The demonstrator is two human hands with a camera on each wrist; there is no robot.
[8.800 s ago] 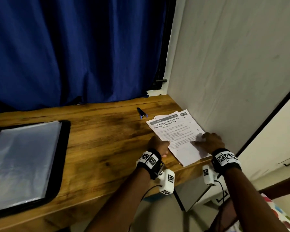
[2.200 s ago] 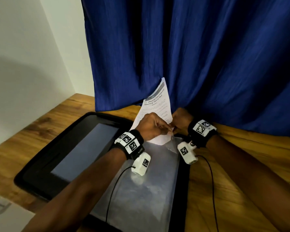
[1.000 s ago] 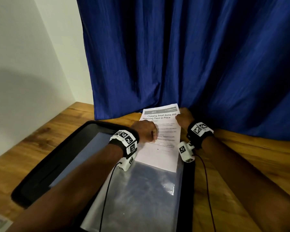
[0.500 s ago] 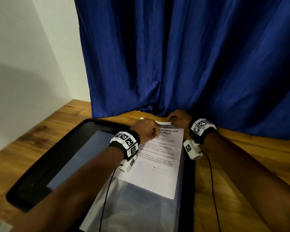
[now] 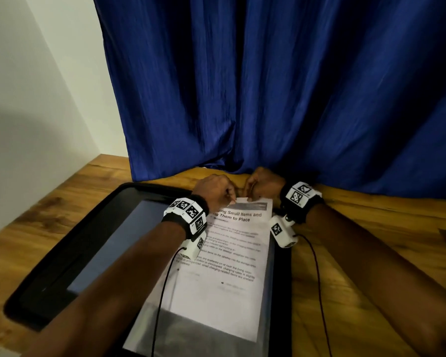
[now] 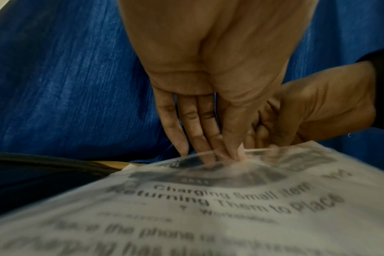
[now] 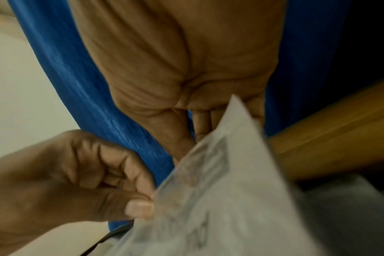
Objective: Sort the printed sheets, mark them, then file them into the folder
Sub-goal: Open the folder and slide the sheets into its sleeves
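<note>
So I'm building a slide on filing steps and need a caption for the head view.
Both hands pinch the top edge of a printed sheet in the open folder's clear sleeve.

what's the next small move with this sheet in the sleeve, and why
Probably push the printed sheet the last bit down into the clear sleeve. Its top edge seems level with the sleeve's opening, where the left hand and right hand pinch it, and its bottom edge stops short of the sleeve's near end in the open black folder.
</note>
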